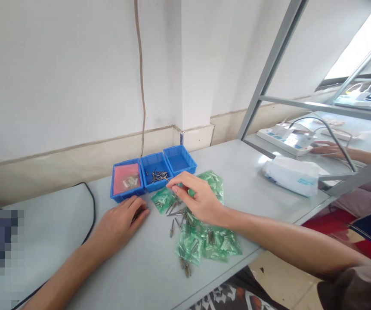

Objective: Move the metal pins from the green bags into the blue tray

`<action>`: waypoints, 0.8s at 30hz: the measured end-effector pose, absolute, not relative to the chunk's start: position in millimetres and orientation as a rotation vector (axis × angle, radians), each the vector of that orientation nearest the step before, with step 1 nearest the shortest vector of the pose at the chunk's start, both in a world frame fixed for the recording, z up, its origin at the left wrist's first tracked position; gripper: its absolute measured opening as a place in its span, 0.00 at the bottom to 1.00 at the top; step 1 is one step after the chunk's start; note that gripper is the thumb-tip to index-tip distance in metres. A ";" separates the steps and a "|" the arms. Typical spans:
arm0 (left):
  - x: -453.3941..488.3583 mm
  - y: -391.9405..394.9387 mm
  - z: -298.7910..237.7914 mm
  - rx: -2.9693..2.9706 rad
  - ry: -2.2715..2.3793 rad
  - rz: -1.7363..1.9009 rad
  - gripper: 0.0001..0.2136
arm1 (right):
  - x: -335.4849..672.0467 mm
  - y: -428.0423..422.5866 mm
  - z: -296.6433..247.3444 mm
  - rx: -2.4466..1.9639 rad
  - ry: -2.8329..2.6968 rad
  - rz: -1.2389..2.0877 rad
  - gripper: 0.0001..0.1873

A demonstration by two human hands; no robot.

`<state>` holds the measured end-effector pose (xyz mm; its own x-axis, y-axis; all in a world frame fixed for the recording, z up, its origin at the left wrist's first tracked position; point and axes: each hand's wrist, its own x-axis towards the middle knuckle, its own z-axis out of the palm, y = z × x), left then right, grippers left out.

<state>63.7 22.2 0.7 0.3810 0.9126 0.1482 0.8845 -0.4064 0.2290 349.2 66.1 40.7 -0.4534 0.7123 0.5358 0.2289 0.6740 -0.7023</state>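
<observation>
My right hand [200, 196] hovers over green plastic bags [211, 237], just in front of the middle blue bin [151, 160]. Its thumb and forefinger are pinched together; whatever is between them is too small to make out. On the table by the left blue bin [116, 198] rests my left hand [119, 221], fingers curled, with their inner side hidden. Slim metal pins [172, 228] with a thicker end lie loose between my hands and beside the bags. More metal pins [159, 175] are in the middle bin. Small pieces also show inside the green bags.
A pink sheet [125, 178] with a small clear bag fills the left bin; a third blue bin [180, 159] stands right. A white packet [290, 174] lies by a grey metal frame [271, 56]. Beyond are a power strip [284, 140] and another person's hand [326, 148]. A black cable [93, 206] crosses left.
</observation>
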 end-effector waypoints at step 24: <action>63.4 22.3 0.7 2.519 1.637 0.392 0.12 | 349.0 78.2 23.4 -0.911 -2.405 0.282 0.33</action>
<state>63.4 22.3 0.7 0.3843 0.9103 0.1541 0.8814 -0.4114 0.2323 349.0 78.2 23.4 -0.6205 0.6632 0.4184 0.5484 0.7484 -0.3729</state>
